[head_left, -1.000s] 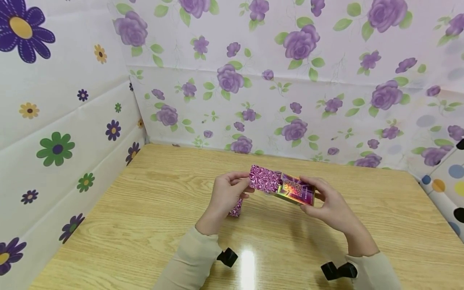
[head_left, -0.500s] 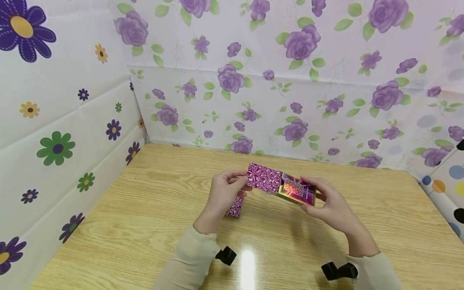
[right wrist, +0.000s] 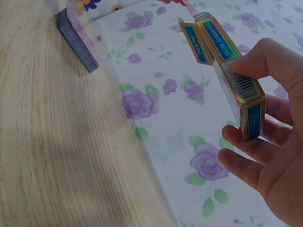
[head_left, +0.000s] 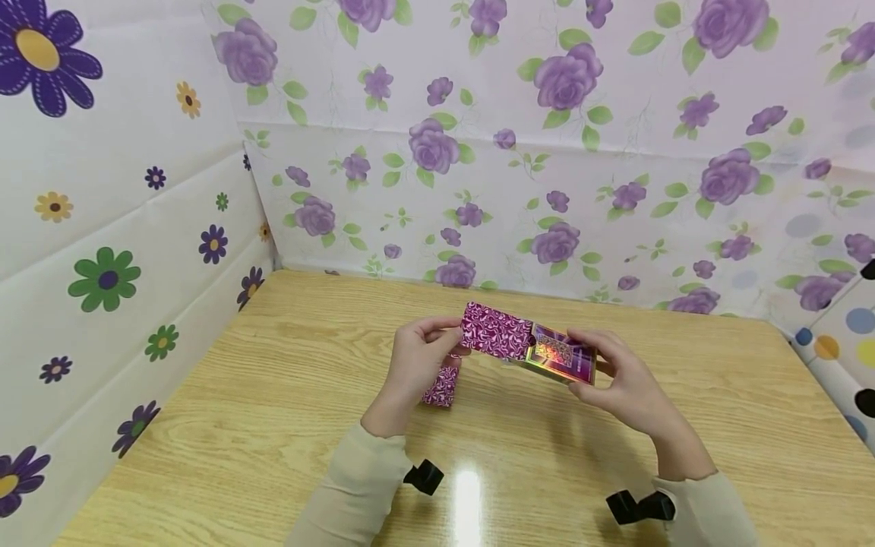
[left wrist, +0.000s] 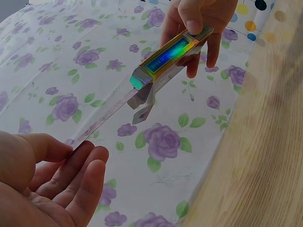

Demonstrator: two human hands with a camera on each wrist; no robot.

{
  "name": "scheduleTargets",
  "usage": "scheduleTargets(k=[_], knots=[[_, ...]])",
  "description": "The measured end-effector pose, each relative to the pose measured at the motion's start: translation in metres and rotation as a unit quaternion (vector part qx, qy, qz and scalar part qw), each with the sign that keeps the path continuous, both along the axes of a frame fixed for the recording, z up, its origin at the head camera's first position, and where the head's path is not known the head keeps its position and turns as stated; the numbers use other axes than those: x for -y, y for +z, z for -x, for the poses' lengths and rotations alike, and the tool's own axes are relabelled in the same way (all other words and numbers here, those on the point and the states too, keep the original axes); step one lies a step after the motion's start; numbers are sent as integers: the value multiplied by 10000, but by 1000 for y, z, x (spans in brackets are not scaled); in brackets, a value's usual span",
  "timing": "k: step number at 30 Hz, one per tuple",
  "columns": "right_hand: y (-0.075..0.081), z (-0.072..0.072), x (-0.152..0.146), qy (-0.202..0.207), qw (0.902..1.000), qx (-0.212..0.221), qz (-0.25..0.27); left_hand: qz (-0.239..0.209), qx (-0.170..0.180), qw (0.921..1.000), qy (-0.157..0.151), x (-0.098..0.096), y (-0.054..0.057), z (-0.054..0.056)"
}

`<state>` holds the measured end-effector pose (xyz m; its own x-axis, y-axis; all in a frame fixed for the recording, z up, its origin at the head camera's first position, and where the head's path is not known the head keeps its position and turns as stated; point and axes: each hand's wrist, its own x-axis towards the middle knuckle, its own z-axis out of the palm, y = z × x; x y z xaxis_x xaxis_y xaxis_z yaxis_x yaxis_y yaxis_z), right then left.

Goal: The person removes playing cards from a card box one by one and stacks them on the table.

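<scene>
My left hand (head_left: 415, 363) pinches the left end of a playing card (head_left: 495, 331), its back a magenta-and-white swirl. Edge-on in the left wrist view, the thin card (left wrist: 105, 117) runs from thumb and fingers to the mouth of a shiny card box (left wrist: 165, 56). That card box (head_left: 564, 355), purple and gold, is gripped at its right end by my right hand (head_left: 625, 384), thumb on one narrow side. A flap (right wrist: 195, 43) hangs loose at the box's opened end. Below my left hand, a deck of matching cards (head_left: 441, 387) lies on the table, partly hidden by it.
The wood-grain table (head_left: 273, 456) reaches back to a wall covering (head_left: 383, 182) with purple roses. A flower-printed sheet (head_left: 164, 251) borders the left side and a dotted one (head_left: 830, 365) the right. Black straps (head_left: 639, 507) sit at both wrists.
My left hand has drifted slightly left with the card, so more of the card shows outside the box. The right hand and box have barely moved. More of the deck is visible.
</scene>
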<state>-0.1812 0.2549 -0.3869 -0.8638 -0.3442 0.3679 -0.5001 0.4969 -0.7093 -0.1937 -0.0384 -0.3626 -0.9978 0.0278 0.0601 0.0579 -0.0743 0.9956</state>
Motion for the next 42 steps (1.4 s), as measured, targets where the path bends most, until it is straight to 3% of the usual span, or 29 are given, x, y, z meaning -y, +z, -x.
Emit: scheduleTargets(k=[19,30,42], knots=[[-1,1,-1,-48,10000,13,-28,15,-60,9995,302,4,3,1],[1,-1,0,-86,9999,61,-60,79,-113,9986,504,7,-5,6],[0,0,0,-27,10000,73,-33,35,-125,9976,674,8,-4,6]])
